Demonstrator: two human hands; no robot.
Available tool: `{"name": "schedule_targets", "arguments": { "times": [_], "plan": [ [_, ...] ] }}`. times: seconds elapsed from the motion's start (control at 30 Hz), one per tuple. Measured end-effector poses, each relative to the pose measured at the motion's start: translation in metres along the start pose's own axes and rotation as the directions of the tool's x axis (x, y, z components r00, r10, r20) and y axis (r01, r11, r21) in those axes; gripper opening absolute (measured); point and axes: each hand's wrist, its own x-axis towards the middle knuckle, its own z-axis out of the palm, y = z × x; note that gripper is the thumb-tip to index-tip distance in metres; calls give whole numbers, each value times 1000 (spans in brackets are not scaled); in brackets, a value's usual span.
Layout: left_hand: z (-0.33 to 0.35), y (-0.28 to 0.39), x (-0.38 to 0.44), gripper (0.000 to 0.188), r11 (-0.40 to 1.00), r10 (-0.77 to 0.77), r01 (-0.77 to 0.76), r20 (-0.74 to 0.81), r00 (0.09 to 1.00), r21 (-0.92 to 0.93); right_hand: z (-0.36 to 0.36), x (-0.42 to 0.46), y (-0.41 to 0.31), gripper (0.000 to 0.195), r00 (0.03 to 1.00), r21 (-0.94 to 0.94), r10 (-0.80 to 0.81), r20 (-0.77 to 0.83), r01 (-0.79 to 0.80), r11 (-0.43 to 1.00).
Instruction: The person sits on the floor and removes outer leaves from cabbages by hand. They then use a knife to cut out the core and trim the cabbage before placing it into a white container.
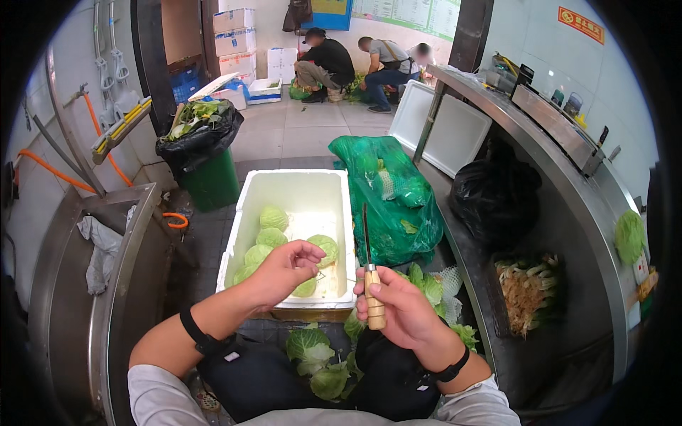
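My right hand [397,306] grips the wooden handle of a narrow-bladed knife [375,298], its dark blade pointing up and away from me. Over the near part of a white foam box [349,234], my left hand [290,269] hovers with fingers curled and nothing visible held in them. Inside the box, several trimmed green cabbages [273,218] lie mostly along the left side, with one [323,249] just beyond my left fingers. Loose cabbage leaves [314,351] lie on the floor between my knees. To the box's right rests a green plastic sack [373,160] with cabbages in it.
A green bin [213,181] with a black liner full of leaves stands at far left. Steel sinks [144,213] flank the left side, a steel counter [533,128] the right. Under it are a black bag [495,197] and a crate of scallion-like vegetables [525,293]. Several people [325,64] crouch behind.
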Motion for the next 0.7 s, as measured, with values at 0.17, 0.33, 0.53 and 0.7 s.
{"name": "schedule_targets", "arguments": {
  "times": [0.17,0.33,0.53,0.7],
  "plan": [
    [46,17,-28,28,908,-117,101,-15,993,-407,19,-13,-9,44,996,11,-84,3,84,996],
    [49,3,-49,27,843,-143,104,-34,989,-528,19,-5,-13,48,997,33,-54,56,53,998],
    [58,-22,-33,30,799,-218,157,-36,975,-580,7,-29,-61,25,961,-102,-220,-165,205,973],
    [47,-53,-24,31,784,-269,200,-32,963,-587,-2,-51,-141,36,800,-517,-581,-150,438,736]
  ]
}}
